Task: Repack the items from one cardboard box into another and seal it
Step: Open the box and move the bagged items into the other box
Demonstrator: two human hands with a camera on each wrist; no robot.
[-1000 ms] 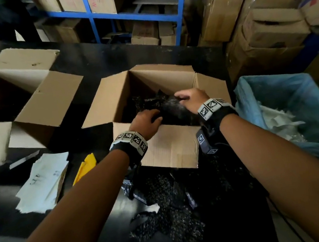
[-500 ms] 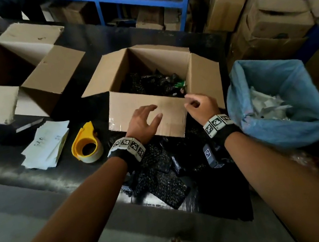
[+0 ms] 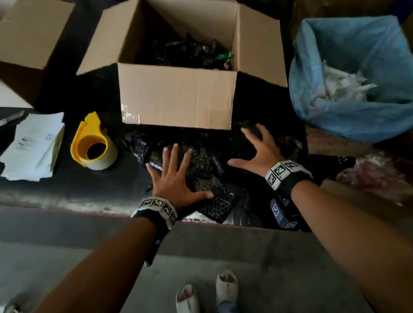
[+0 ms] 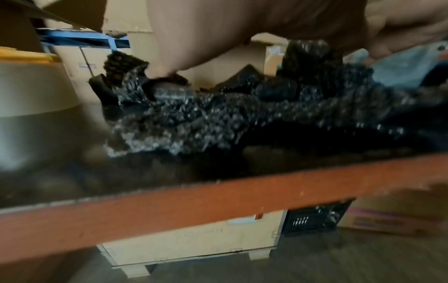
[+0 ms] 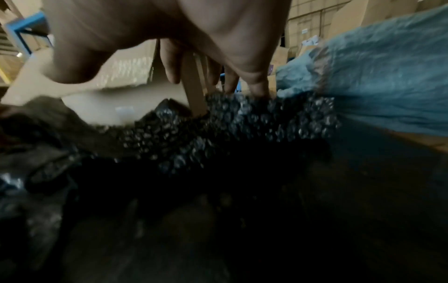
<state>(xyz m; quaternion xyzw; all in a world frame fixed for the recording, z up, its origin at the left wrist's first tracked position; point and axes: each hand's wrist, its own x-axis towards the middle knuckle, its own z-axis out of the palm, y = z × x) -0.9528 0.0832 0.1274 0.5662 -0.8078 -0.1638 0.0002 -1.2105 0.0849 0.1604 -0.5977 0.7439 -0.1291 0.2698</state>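
Observation:
An open cardboard box (image 3: 177, 101) stands in the middle of the black table, with several black bubble-wrap packets (image 3: 183, 51) inside. More black packets (image 3: 206, 161) lie in a heap on the table just in front of it. My left hand (image 3: 172, 172) is spread flat over the left of the heap, fingers straight. Over the right side of the heap my right hand (image 3: 258, 148) is spread the same way. In the left wrist view the packets (image 4: 194, 118) lie under the fingers (image 4: 167, 65). The right wrist view shows the fingertips (image 5: 257, 86) touching the packets (image 5: 218, 126).
A second open cardboard box (image 3: 7, 52) sits at the back left. A yellow tape dispenser (image 3: 93, 147) and a stack of papers (image 3: 33, 148) lie left of the heap. A blue-lined bin (image 3: 357, 73) stands to the right. The table's orange front edge (image 4: 218, 201) is close.
Both hands have come out of the box, passed its near flap, and dropped with fingers spread onto the heap in front. The view has tilted down toward the floor.

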